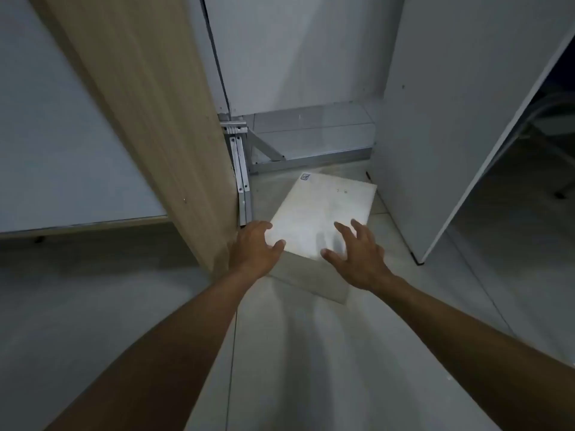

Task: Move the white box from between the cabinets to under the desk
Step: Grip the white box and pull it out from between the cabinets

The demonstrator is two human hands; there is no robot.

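two spread hands, left hand [256,247] and right hand [357,256], reach one white box [323,209] between two cabinets.

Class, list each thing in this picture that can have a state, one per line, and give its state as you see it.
White box: flat on the floor between the cabinets, lid closed, turned askew.
Left hand: open, fingers spread at the box's near left corner, no grip closed.
Right hand: open, fingers spread over the box's near right edge; contact unclear.
Wooden cabinet: upright, left of the box.
White cabinet: upright, right of the box.
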